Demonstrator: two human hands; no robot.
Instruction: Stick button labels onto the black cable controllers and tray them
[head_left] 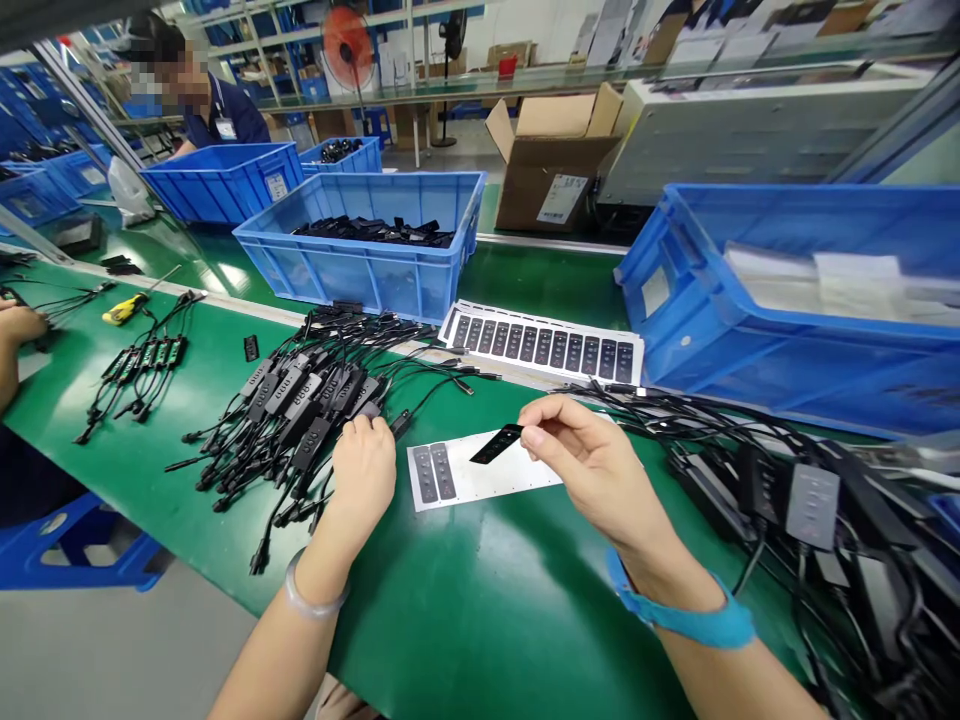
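My right hand (592, 465) pinches a thin black sticker (496, 444) between thumb and fingertips, lifted just above a white backing sheet (487, 478) that still carries two dark stickers at its left end. My left hand (365, 462) rests with curled fingers on the near edge of a pile of black inline controllers with cables (307, 400); its fingertips are hidden among them. A fuller sticker sheet (544, 345) lies farther back on the green table (450, 600).
Blue bins stand behind: one with black parts (367, 245) at centre, one (795, 300) at right. More cabled controllers (795, 500) pile at right, a smaller group (139, 365) at left. Another person's hand (19, 325) shows at far left; a cardboard box (551, 160) sits behind.
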